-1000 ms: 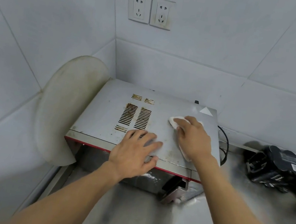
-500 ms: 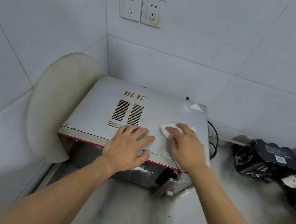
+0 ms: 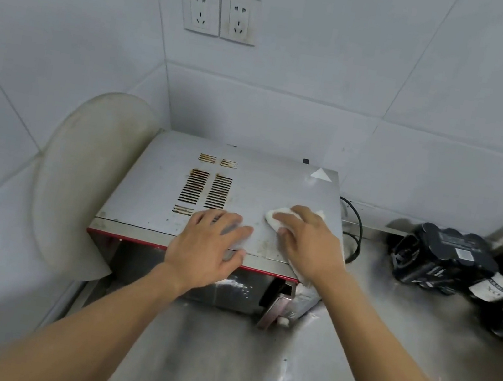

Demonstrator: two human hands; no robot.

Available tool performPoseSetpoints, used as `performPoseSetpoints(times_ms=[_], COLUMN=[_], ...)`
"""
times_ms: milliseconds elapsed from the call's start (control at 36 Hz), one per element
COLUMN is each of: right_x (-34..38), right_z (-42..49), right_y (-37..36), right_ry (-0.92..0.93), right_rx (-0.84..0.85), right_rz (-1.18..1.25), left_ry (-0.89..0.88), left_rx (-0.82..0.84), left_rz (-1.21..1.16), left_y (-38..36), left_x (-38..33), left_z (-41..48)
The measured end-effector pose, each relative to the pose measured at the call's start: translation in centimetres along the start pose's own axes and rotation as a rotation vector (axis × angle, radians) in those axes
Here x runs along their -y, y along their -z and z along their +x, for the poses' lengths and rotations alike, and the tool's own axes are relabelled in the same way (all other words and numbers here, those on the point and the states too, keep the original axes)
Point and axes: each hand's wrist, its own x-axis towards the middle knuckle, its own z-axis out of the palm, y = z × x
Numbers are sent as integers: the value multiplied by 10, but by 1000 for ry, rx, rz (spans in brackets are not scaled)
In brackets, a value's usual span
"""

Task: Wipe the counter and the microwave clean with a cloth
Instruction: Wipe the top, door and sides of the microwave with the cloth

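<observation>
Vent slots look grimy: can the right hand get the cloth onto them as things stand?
Probably yes: right hand and cloth lie beside the vent slots, bare microwave top between, left hand below.

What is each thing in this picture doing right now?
Microwave: top spotty, vents rusty.
Cloth: on microwave top, under right hand.
Right hand: pressing the cloth.
Left hand: flat on microwave top.
Sockets: nothing plugged in.
Round board: leaning on wall.
Bottles: lying on counter.
Counter: streaky.
</observation>
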Motion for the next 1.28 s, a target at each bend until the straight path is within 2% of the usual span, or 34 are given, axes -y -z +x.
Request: performPoseSetpoints(times_ms=[83, 139, 194, 306, 361, 528, 583, 722, 778, 833, 1000, 1194, 1278], right_x=[-4, -8, -11, -4, 2, -4, -9, 4, 13, 17, 4, 15, 18], right_z=[-27, -31, -18, 19, 23, -23, -24, 21, 28, 21, -32, 2, -1], right_y=[4, 6, 6, 1, -1, 0, 1, 0, -5, -9, -9, -13, -11], right_ry=[123, 136, 99, -119, -163, 13, 20, -198, -237, -191, 132, -4, 0], right_rx=[50, 57, 36, -44, -46, -31, -32, -32, -43, -52, -65, -81, -59], right_rz=[-21, -28, -33, 10, -39, -51, -46, -44, -121, -170, -148, -105, -108], left_ry=[5, 6, 4, 7, 4, -6, -5, -5, -10, -16, -15, -19, -22], left_rx=[-3, -15, -24, -29, -53, -66, -59, -73, -93, -112, -127, -122, -124], left_rz=[-2, -3, -9, -13, -11, -20, -27, -44, -42, -43, -41, -65, -67], left_y=[-2, -3, -4, -4, -6, -7, -7, -7, -8, -9, -11, -12, -13], left_x=[1, 1, 2, 1, 1, 4, 3, 2, 3, 3, 3, 4, 4], left_z=[1, 1, 1, 0, 0, 0, 1, 0, -1, -1, 0, 0, 0])
